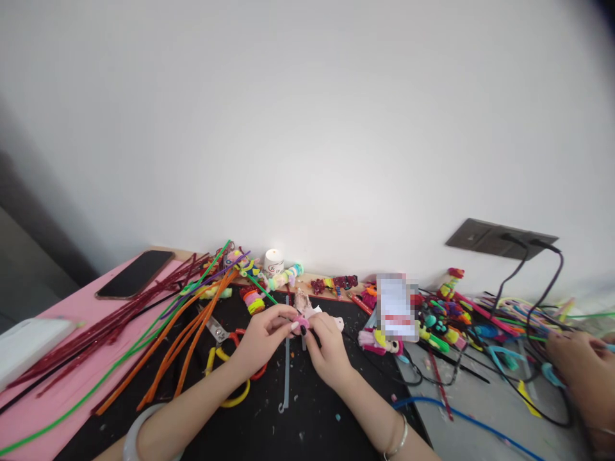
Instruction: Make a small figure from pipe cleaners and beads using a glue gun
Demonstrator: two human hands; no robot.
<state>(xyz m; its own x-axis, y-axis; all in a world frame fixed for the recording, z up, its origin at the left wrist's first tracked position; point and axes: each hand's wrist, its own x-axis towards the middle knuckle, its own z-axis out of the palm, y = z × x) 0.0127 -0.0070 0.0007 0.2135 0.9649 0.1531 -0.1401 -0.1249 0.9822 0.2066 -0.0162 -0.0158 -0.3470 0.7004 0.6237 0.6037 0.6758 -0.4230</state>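
Over the black mat [307,429], both hands meet at a small fuzzy pink pipe-cleaner piece [301,321] with a black spot on its near side. My left hand [266,336] pinches it from the left with thumb and forefinger. From the right, my right hand [329,349] grips its other side with bent fingers. Below the fingers lies a pale grey-blue strip [287,368] with a curled lower end. Left of my left hand are scissors [218,330], with red and yellow handles nearby, partly covered by the forearm.
Orange pipe cleaners [192,342] and dark red ones [91,342] spread leftward over a pink surface with a black phone [137,272]. A paper cup [273,261] and pipe-cleaner figures line the wall. A lit phone [396,304] stands right. Another person's hand [576,365] is far right.
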